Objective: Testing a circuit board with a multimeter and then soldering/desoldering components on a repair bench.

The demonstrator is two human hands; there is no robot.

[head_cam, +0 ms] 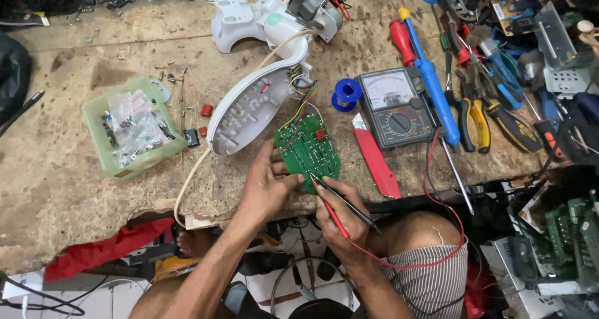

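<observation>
you hold a green circuit board (307, 149) at the counter's (56, 188) front edge and probe it.

far left sits a pale green tray (132, 130) of small bagged parts, then the white oval housing (249, 110) wired to the board. your left hand (265, 185) has its grip clamped on the board's lower left edge. your right hand (342, 216) has its grip closed on a red probe (331, 211) and a black probe (349, 203), tips touching the board's lower edge. a red utility knife (376, 160) and an analogue multimeter (397, 107) lie just right.
</observation>
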